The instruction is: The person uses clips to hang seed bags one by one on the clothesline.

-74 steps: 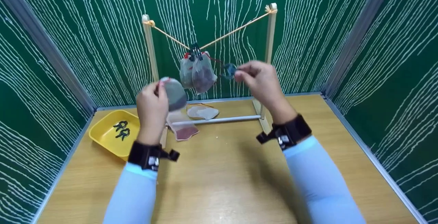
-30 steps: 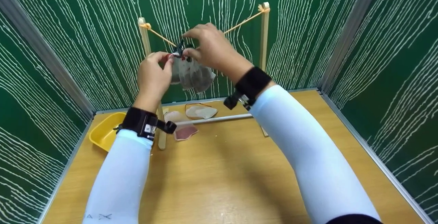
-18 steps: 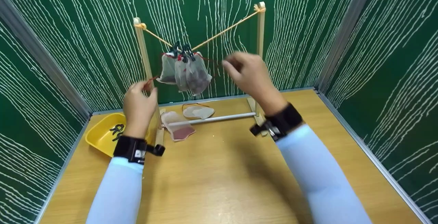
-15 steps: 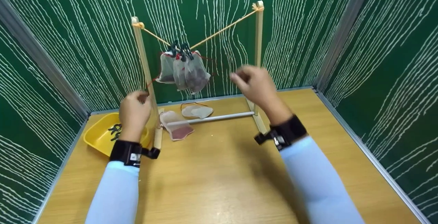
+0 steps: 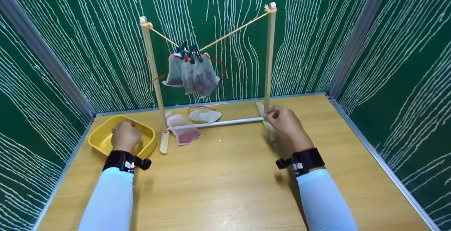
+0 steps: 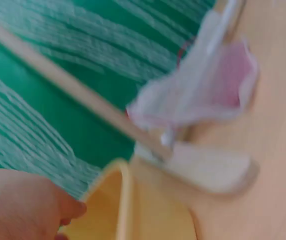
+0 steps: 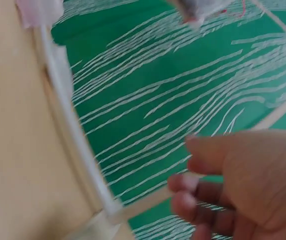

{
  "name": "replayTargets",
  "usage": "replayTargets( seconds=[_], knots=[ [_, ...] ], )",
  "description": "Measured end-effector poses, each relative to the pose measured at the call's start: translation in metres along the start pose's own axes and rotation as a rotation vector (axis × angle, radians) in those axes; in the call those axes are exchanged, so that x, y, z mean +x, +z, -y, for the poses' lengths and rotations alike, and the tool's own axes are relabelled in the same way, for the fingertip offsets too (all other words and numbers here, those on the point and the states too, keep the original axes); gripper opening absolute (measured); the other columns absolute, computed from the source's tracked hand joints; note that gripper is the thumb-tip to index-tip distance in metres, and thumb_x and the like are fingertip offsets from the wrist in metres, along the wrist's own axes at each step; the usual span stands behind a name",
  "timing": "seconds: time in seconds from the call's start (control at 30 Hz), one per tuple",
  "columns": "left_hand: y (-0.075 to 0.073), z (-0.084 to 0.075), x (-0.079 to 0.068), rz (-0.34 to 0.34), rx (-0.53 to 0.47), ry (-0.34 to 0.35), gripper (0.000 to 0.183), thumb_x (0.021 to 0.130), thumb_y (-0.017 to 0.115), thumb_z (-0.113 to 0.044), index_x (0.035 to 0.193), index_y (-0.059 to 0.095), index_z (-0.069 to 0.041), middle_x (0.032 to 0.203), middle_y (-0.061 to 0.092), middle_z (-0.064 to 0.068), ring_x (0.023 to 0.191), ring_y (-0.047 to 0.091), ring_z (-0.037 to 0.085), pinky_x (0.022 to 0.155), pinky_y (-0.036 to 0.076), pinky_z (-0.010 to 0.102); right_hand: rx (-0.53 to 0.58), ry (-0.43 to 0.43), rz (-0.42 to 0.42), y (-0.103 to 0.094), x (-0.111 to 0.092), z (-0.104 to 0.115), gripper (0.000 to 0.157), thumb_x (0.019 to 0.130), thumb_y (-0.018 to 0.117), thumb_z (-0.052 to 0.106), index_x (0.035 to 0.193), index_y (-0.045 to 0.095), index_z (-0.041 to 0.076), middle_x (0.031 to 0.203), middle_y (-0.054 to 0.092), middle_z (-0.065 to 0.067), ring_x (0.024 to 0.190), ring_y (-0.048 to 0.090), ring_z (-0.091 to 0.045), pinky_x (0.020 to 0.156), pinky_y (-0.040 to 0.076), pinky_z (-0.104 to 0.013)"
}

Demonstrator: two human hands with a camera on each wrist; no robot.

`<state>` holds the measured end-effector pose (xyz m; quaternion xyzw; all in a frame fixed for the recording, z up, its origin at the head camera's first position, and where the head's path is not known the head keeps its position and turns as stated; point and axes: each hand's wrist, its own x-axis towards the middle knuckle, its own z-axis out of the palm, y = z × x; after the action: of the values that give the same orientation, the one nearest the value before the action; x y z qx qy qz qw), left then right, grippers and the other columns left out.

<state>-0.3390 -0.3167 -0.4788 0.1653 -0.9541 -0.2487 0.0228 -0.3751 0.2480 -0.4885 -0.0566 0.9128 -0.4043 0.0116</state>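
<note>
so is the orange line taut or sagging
Sagging: the orange line dips into a V between the two wooden posts, lowest where the dark clips hold the bags.

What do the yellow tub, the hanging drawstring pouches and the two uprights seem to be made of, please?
Yellow tub: probably plastic, smooth with slight sheen and rounded, molded-looking corners.
Hanging drawstring pouches: likely thin mesh fabric, matte and partly see-through.
Two uprights: apparently bare wood, matte, judging by the pale tan colour.
</note>
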Motion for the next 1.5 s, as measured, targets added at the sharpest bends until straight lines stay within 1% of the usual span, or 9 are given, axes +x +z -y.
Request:
replayTargets(
  seconds=[0.27, 0.4, 0.53, 0.67, 0.8, 0.97, 1.13, 1.3, 1.5],
  knots=[
    [0.007, 0.023, 0.008, 0.134, 0.158, -0.066, 0.056, 0.116, 0.047, -0.023, 0.162, 0.049, 0.008, 0.158, 0.047, 0.041, 0.143, 0.045, 0.061, 0.117, 0.048, 0.075, -0.11, 0.157, 0.165, 0.005, 0.001, -0.042, 0.032, 0.109, 0.078, 0.027, 0.128, 0.069, 0.003, 0.116, 0.074, -0.017, 0.098, 0.068, -0.028, 0.082, 0.057, -0.037],
    [0.003, 0.019, -0.007, 0.186, 0.181, -0.089, 0.053, 0.112, 0.049, -0.018, 0.158, 0.052, 0.007, 0.158, 0.048, 0.04, 0.141, 0.046, 0.058, 0.117, 0.049, 0.072, -0.141, 0.168, 0.174, 0.008, 0.002, -0.049, 0.033, 0.108, 0.08, 0.029, 0.123, 0.068, 0.001, 0.114, 0.07, -0.015, 0.1, 0.063, -0.029, 0.083, 0.053, -0.038],
    [-0.001, 0.01, -0.019, 0.179, 0.202, -0.133, 0.048, 0.108, 0.057, -0.009, 0.154, 0.055, 0.007, 0.153, 0.053, 0.036, 0.139, 0.049, 0.054, 0.118, 0.05, 0.07, -0.153, 0.178, 0.178, 0.013, 0.005, -0.05, 0.035, 0.108, 0.081, 0.028, 0.124, 0.069, 0.0, 0.117, 0.071, -0.016, 0.101, 0.064, -0.03, 0.086, 0.054, -0.04],
    [-0.001, 0.003, -0.021, 0.135, 0.193, -0.146, 0.042, 0.11, 0.069, -0.02, 0.141, 0.063, 0.008, 0.139, 0.064, 0.031, 0.13, 0.056, 0.05, 0.115, 0.052, 0.066, -0.143, 0.192, 0.185, 0.014, 0.006, -0.051, 0.033, 0.107, 0.082, 0.027, 0.124, 0.069, 0.001, 0.116, 0.073, -0.017, 0.099, 0.065, -0.029, 0.083, 0.054, -0.039],
    [0.008, 0.01, -0.012, 0.089, 0.175, -0.106, 0.042, 0.108, 0.079, -0.032, 0.125, 0.072, 0.007, 0.125, 0.071, 0.026, 0.114, 0.063, 0.043, 0.104, 0.057, 0.057, -0.127, 0.197, 0.188, 0.015, 0.007, -0.052, 0.031, 0.107, 0.082, 0.025, 0.123, 0.069, 0.002, 0.117, 0.074, -0.018, 0.098, 0.066, -0.029, 0.082, 0.054, -0.037],
    [0.019, 0.021, 0.008, 0.07, 0.166, -0.026, 0.028, 0.1, 0.083, -0.016, 0.113, 0.074, 0.007, 0.116, 0.074, 0.026, 0.105, 0.068, 0.041, 0.097, 0.059, 0.055, -0.114, 0.2, 0.192, 0.013, 0.008, -0.052, 0.031, 0.107, 0.082, 0.024, 0.124, 0.07, 0.002, 0.121, 0.075, -0.019, 0.101, 0.066, -0.03, 0.085, 0.054, -0.039],
    [0.016, 0.016, 0.009, 0.049, 0.007, -0.012, 0.01, 0.095, 0.073, -0.003, 0.102, 0.072, 0.004, 0.094, 0.067, 0.019, 0.092, 0.066, 0.038, 0.082, 0.052, 0.046, -0.107, 0.206, 0.197, 0.013, 0.008, -0.052, 0.033, 0.107, 0.082, 0.026, 0.125, 0.069, 0.002, 0.118, 0.074, -0.019, 0.1, 0.066, -0.03, 0.084, 0.054, -0.039],
    [0.01, -0.003, -0.003, -0.082, -0.183, 0.025, 0.036, 0.111, 0.067, -0.015, 0.138, 0.071, 0.009, 0.132, 0.072, 0.032, 0.121, 0.071, 0.047, 0.104, 0.062, 0.057, -0.121, 0.182, 0.193, 0.014, 0.007, -0.053, 0.033, 0.107, 0.081, 0.026, 0.124, 0.068, 0.001, 0.114, 0.073, -0.017, 0.097, 0.065, -0.028, 0.08, 0.053, -0.037],
    [0.009, -0.035, -0.03, -0.418, -0.474, 0.081, 0.048, 0.11, 0.076, -0.019, 0.152, 0.067, 0.003, 0.148, 0.061, 0.031, 0.136, 0.067, 0.043, 0.114, 0.061, 0.052, -0.138, 0.143, 0.173, 0.014, 0.006, -0.054, 0.029, 0.108, 0.081, 0.025, 0.119, 0.07, 0.001, 0.114, 0.072, -0.017, 0.094, 0.064, -0.027, 0.077, 0.052, -0.035]
  ],
)
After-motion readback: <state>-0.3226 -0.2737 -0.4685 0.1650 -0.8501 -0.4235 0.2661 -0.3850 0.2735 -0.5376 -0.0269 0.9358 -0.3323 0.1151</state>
